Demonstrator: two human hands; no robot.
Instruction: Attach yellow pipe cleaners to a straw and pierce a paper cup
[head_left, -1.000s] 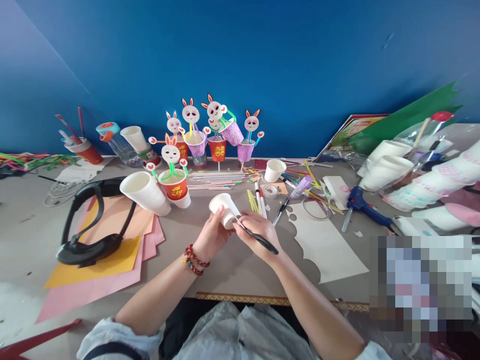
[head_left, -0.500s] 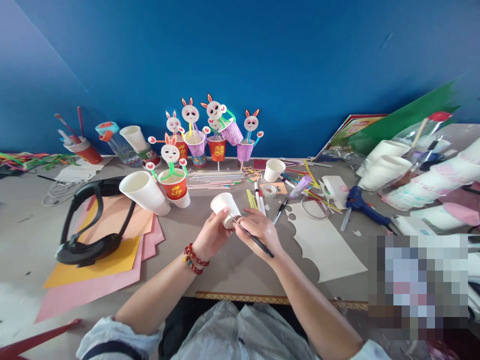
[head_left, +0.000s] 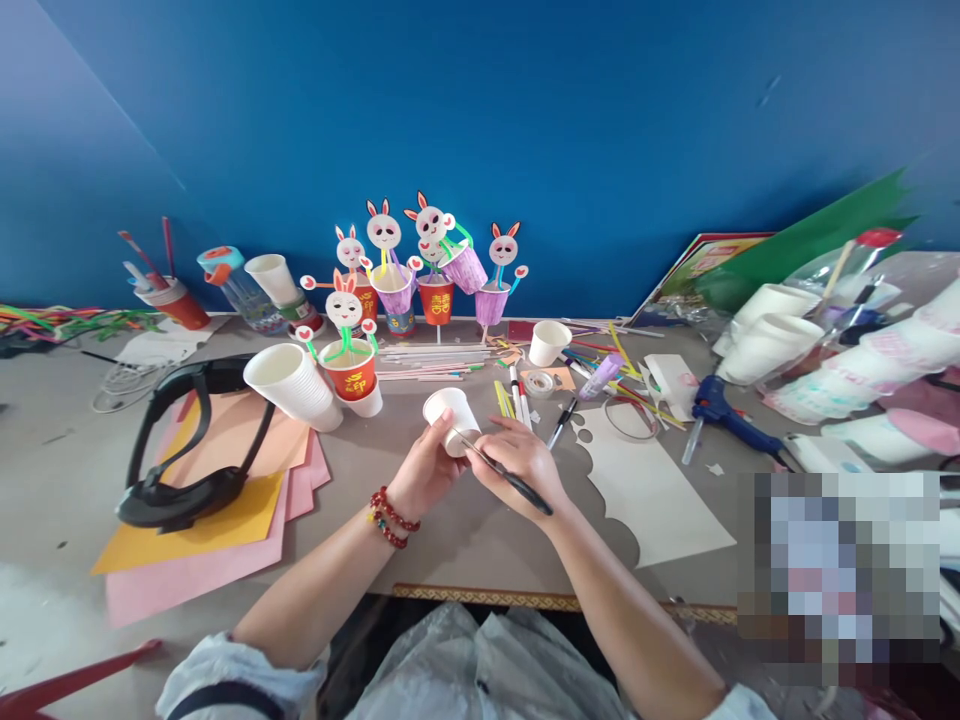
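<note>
A plain white paper cup [head_left: 448,412] is tilted in my left hand [head_left: 429,462], its open mouth facing up and away to the left. My left thumb lies along its side and the fingers wrap beneath. Closed around a black-handled pointed metal tool [head_left: 517,486], my right hand [head_left: 523,464] is just right of the cup. The tool's thin metal tip meets the cup's side; whether it has gone through the paper I cannot tell. Both hands are above the grey table [head_left: 495,540], left of a white sheet with a scalloped edge [head_left: 660,490].
Rabbit figures on paper cups [head_left: 352,370] stand along the back. A cup stack [head_left: 289,385], black headset [head_left: 195,440] and coloured paper [head_left: 187,580] lie left. Straws [head_left: 435,354], a single white cup [head_left: 550,342], markers and a blue glue gun [head_left: 731,412] are behind and right.
Both hands keep nearly the same place and hold. The tool's tip stays against the cup's side; the whole view has shifted very slightly.
</note>
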